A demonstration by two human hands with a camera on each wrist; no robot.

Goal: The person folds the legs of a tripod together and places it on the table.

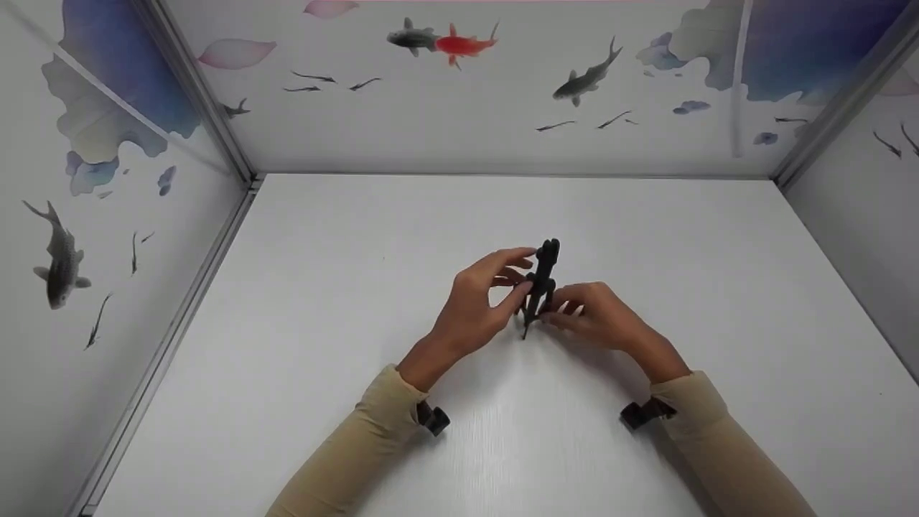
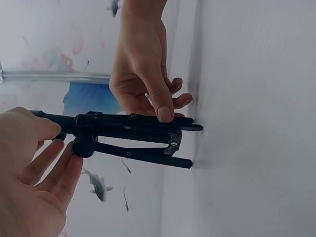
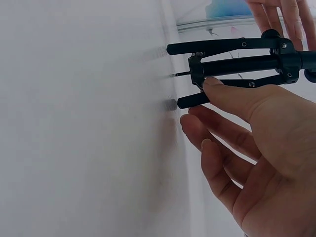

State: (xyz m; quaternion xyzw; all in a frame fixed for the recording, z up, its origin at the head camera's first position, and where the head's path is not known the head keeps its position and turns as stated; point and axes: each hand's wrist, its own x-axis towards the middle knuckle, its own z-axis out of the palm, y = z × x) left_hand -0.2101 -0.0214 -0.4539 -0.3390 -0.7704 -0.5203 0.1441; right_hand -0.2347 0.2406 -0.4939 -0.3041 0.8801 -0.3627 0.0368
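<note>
A small black mini tripod [image 1: 543, 269] stands upright on the white tabletop, its slim legs spread only a little. My left hand [image 1: 470, 309] holds its upper column between thumb and fingers. In the left wrist view, fingertips lie beside a round side knob [image 2: 84, 146]. Lower down, my right hand [image 1: 599, 316] pinches one leg, with the thumb [image 3: 217, 89] laid near the leg brace in the right wrist view. The other fingers of that hand are bent below the leg. Leg ends are at or just above the table surface; I cannot tell exact contact.
The white table [image 1: 323, 237] is bounded by a printed back wall [image 1: 488, 136] and a left side panel [image 1: 43, 359] with fish pictures. Metal frame strips [image 1: 172, 323] run along the left edge. A small black camera [image 1: 433, 418] is worn at each wrist.
</note>
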